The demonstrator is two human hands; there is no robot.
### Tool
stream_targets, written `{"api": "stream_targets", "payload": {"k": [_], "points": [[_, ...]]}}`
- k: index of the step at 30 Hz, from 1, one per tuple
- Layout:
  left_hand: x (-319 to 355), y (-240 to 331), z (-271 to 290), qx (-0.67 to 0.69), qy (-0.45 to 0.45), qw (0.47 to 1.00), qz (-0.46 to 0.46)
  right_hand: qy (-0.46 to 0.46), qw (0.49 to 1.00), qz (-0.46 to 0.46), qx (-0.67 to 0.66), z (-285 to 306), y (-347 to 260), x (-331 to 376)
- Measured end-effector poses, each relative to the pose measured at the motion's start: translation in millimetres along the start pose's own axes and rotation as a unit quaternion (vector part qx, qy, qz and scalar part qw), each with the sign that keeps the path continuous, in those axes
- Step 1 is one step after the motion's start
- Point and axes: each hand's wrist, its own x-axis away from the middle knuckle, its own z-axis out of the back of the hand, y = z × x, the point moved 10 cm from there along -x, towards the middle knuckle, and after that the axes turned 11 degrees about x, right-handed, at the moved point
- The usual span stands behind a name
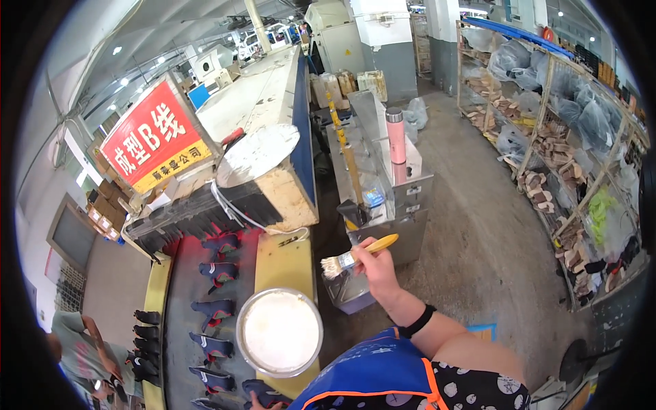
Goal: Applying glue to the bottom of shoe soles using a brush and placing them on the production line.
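My right hand [376, 266] grips a flat paintbrush [384, 242] with a yellow handle and pale, coated bristles pointing left. It is raised to the right of a round metal bowl [240, 347] with white contents. My left hand [255, 401] shows only in part at the lower edge, closed on a dark blue and red shoe [271, 392] below the bowl. Several similar dark shoes [212, 345] lie in a column on the grey conveyor belt [179, 328], left of the bowl.
Black shoes [145, 333] line the belt's left ledge, where another person [85, 348] works. A red sign [150, 137] stands on the machine ahead. A pink bottle [395, 140] stands on the metal cabinet [410, 205]. Wire racks [543, 116] hold shoe parts at right.
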Motion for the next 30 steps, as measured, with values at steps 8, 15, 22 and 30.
{"api": "stream_targets", "payload": {"k": [8,15,22,30], "points": [[40,64,-46,-0.079,0.093,0.967,0.223,0.007,0.998,-0.015,-0.061,96,-13,-88],[44,123,-92,-0.065,0.103,0.964,0.238,0.048,0.996,-0.035,-0.069,170,-27,-133],[27,144,-87,-0.077,0.115,0.961,0.24,0.045,0.994,-0.057,-0.078,191,-31,-161],[-9,155,-70,-0.089,0.127,0.961,0.228,0.04,0.994,-0.059,-0.082,201,-20,-180]]}}
